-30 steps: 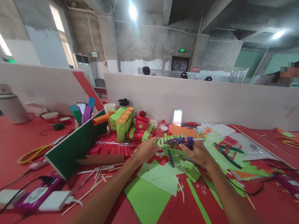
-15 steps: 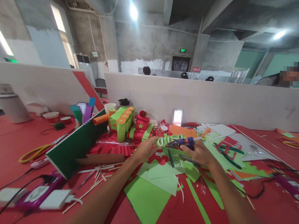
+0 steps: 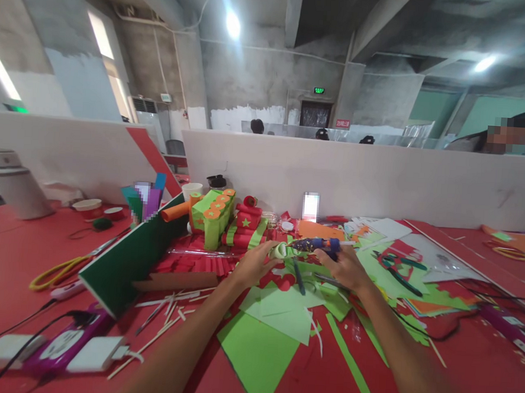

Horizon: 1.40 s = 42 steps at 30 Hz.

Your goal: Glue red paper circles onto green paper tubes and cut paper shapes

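My left hand (image 3: 258, 264) is closed on a curled light-green paper piece (image 3: 281, 251) above the middle of the table. My right hand (image 3: 343, 265) grips a dark blue hot glue gun (image 3: 313, 244), its nozzle pointing left at the paper piece. The nozzle tip is right by the paper; I cannot tell whether they touch. Beneath both hands lie light-green paper sheets (image 3: 277, 311) and a dark slim tool (image 3: 299, 277). Just behind my left hand stands a model of red paper rolls (image 3: 245, 224) with green bands, beside a green and orange paper piece (image 3: 214, 223).
A dark green board (image 3: 127, 265) leans at the left, near a purple power strip (image 3: 69, 336) with white plugs. Green-handled pliers (image 3: 401, 270) lie at the right among paper scraps. Thin sticks (image 3: 165, 327) are scattered front left. A white partition (image 3: 379, 180) closes off the back.
The glue gun has swung level and moved slightly up and left across the paper piece. The curled paper has turned in my left hand, so less of its length shows.
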{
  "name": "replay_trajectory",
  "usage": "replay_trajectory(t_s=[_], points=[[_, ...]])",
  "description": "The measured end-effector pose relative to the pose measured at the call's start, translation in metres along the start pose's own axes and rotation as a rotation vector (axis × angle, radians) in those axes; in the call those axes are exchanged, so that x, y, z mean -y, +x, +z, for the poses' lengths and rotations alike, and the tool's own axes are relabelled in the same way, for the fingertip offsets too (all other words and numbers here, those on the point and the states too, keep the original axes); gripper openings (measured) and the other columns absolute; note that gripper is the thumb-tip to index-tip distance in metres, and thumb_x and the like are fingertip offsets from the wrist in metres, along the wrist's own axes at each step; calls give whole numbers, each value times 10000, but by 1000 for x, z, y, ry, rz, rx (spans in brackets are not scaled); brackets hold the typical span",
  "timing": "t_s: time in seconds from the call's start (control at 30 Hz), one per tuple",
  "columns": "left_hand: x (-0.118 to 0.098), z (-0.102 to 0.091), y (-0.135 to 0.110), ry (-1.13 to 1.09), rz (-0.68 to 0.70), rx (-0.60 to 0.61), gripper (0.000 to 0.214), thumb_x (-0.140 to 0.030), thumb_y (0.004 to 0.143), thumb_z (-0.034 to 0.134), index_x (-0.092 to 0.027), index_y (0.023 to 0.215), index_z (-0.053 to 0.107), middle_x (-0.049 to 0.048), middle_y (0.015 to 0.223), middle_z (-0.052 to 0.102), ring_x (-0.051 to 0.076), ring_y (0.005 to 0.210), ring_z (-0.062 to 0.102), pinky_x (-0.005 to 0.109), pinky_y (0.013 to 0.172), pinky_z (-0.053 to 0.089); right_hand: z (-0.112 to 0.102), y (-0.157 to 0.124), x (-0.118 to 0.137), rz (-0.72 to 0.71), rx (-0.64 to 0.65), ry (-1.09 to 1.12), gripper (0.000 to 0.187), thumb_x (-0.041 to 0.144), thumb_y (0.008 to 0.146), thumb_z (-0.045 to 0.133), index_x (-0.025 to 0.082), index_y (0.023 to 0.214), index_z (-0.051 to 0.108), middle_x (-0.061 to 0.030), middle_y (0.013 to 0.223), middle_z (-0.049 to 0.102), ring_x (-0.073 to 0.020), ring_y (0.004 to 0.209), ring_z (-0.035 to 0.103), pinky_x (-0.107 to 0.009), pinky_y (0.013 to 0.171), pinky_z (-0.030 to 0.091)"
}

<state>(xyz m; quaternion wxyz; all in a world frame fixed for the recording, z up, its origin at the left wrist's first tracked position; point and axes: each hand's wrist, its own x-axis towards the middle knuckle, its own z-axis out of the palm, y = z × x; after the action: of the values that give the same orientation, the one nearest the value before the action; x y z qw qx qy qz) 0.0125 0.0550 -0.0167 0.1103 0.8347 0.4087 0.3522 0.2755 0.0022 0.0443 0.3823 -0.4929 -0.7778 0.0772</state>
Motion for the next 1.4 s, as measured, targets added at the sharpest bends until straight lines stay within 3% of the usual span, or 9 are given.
replay_trajectory(t_s=[0.23, 0.67, 0.83, 1.0, 1.17, 1.27, 1.4], points=[[-1, 0, 0, -1, -6, -7, 442, -393, 871, 624, -246, 1278, 537, 67, 1192, 668, 244, 1082, 641, 351, 918, 504, 0, 0, 4, -26, 6, 1, 388, 491, 915, 513, 195, 717, 666, 1, 604, 649, -176, 593, 599, -274, 607, 426], [0, 1, -1, -6, 0, -6, 425, -404, 881, 609, -253, 1270, 527, 61, 1199, 663, 250, 1081, 643, 358, 913, 501, -13, 1, 4, -48, 129, 53, 355, 471, 897, 542, 206, 693, 662, 6, 609, 611, -160, 593, 547, -268, 582, 428], [-1, 0, 0, -61, 2, -7, 377, -363, 887, 601, -227, 1234, 545, 62, 1114, 690, 237, 1025, 656, 335, 871, 510, -12, -5, -9, 109, 198, 348, 458, 615, 885, 509, 202, 726, 628, -4, 576, 588, -158, 518, 551, -273, 517, 443], [1, -3, 3, -187, -43, -59, 351, -364, 884, 595, -204, 1195, 563, 65, 1093, 705, 222, 1006, 670, 320, 887, 517, -18, -10, -26, 133, 327, 571, 602, 778, 809, 466, 191, 808, 595, -24, 646, 612, -162, 552, 560, -309, 574, 473], [11, 0, 6, -238, -86, -124, 380, -388, 849, 634, -192, 1170, 581, 81, 1096, 712, 237, 1000, 680, 338, 894, 527, -30, -9, -33, 291, 468, 474, 404, 492, 791, 709, 185, 996, 547, 55, 596, 514, -99, 443, 454, -231, 434, 372], [16, 2, 7, -235, -108, -136, 382, -396, 839, 646, -193, 1157, 587, 87, 1075, 719, 249, 998, 684, 350, 878, 535, -35, -9, -43, 373, 475, 384, 368, 363, 838, 652, 182, 1116, 493, 70, 610, 508, -87, 407, 432, -215, 403, 346], [20, 4, 7, -272, -119, -147, 363, -391, 845, 638, -194, 1144, 581, 89, 1089, 720, 251, 1016, 683, 351, 890, 534, -38, -10, -64, 441, 450, 248, 294, 310, 854, 592, 177, 1100, 502, 53, 634, 561, -108, 414, 493, -237, 448, 416]])
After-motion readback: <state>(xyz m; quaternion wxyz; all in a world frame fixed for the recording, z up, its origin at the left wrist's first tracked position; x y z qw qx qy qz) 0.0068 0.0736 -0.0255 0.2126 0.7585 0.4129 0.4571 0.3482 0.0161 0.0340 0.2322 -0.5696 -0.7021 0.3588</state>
